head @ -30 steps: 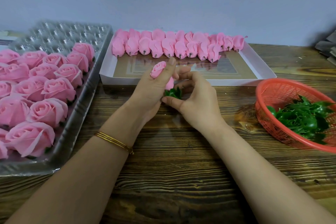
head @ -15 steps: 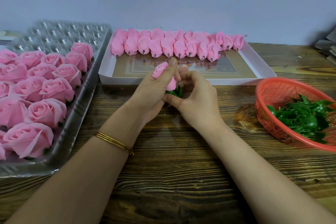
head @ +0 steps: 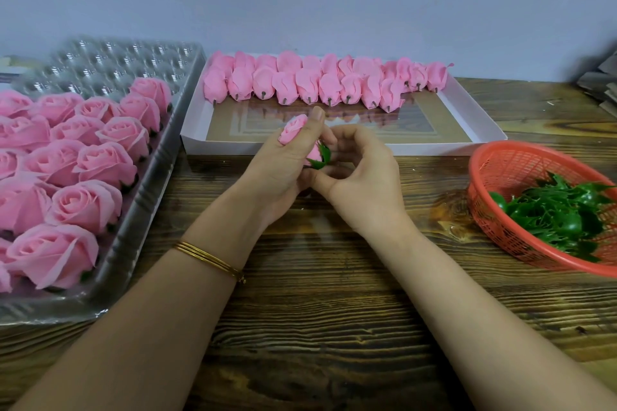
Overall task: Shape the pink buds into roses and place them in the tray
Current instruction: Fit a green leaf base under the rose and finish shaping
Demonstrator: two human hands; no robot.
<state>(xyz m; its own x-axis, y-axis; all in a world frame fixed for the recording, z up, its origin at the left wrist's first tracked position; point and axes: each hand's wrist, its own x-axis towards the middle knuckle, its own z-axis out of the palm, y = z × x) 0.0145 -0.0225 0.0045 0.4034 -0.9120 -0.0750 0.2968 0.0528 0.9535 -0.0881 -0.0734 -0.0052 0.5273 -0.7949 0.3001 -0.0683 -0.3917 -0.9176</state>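
My left hand (head: 283, 170) grips a pink bud (head: 293, 128) over the middle of the wooden table, its tip poking out above my thumb. A green sepal (head: 321, 157) sits at the bud's base, where the fingers of my right hand (head: 360, 177) curl in and pinch it. A clear plastic tray (head: 147, 197) at the left holds several shaped pink roses (head: 83, 203); its far cells are bare. A white box (head: 467, 110) behind my hands holds rows of unshaped pink buds (head: 307, 83).
A red mesh basket (head: 500, 177) of green sepals (head: 561, 213) tilts at the right edge. Grey stacked sheets (head: 601, 83) lie at the far right. A plain wall stands behind the table. A gold bangle (head: 210, 259) circles my left wrist.
The green sepal has moved up against the bud's base and my right fingers have closed in on it. Both hands stayed in about the same place.
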